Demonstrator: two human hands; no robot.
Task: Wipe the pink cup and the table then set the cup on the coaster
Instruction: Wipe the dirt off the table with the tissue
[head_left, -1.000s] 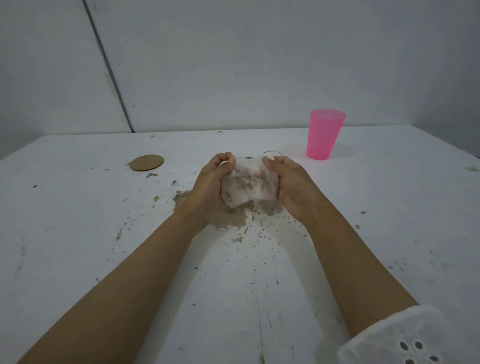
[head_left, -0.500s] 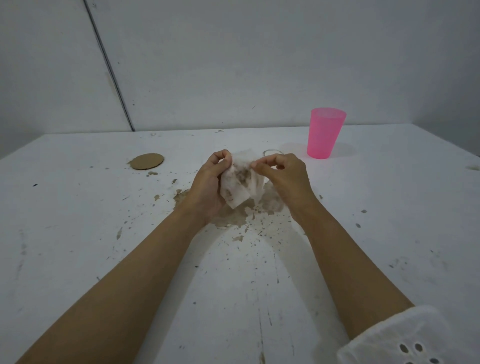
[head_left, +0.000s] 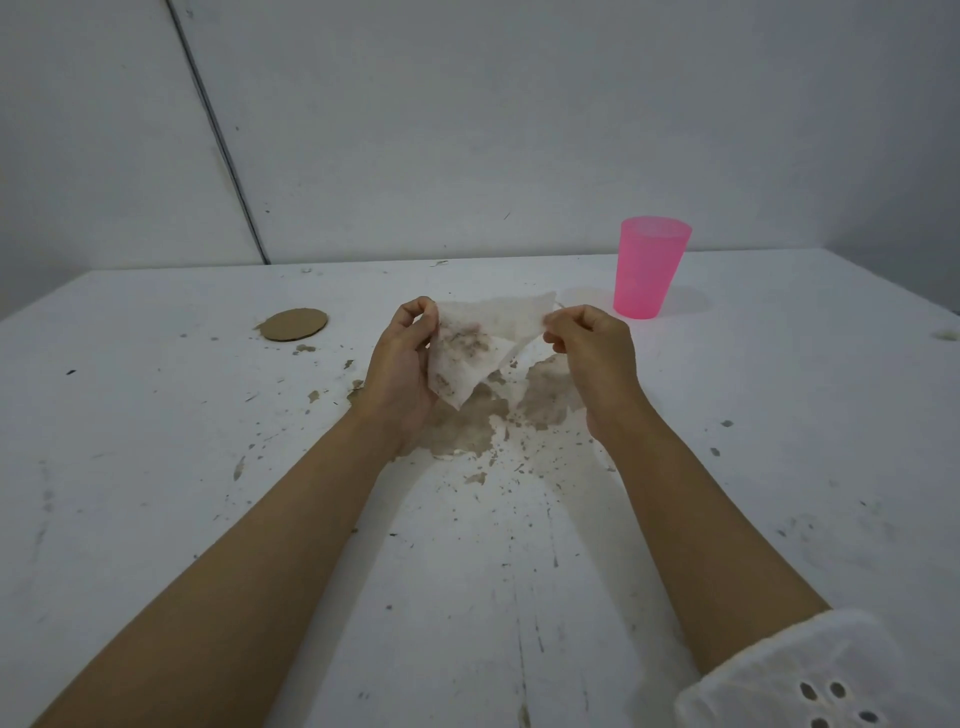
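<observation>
Stretching a soiled white paper wipe (head_left: 480, 345) between pinching left hand (head_left: 402, 358) and right hand (head_left: 592, 345), they're mid-wipe, needing a clean face for the white counter's (head_left: 156, 467) brown smear (head_left: 498, 421), translucent pink plastic cup (head_left: 649, 267) off the round cardboard coaster (head_left: 294, 324).

White flat surface (head_left: 156, 493), scuffed, speckled. Brown smear of dirt (head_left: 519, 410) at centre. Round brown cardboard coaster (head_left: 294, 324) lies far left. Translucent pink plastic cup (head_left: 649, 266) stands upright far right, well apart from coaster.
</observation>
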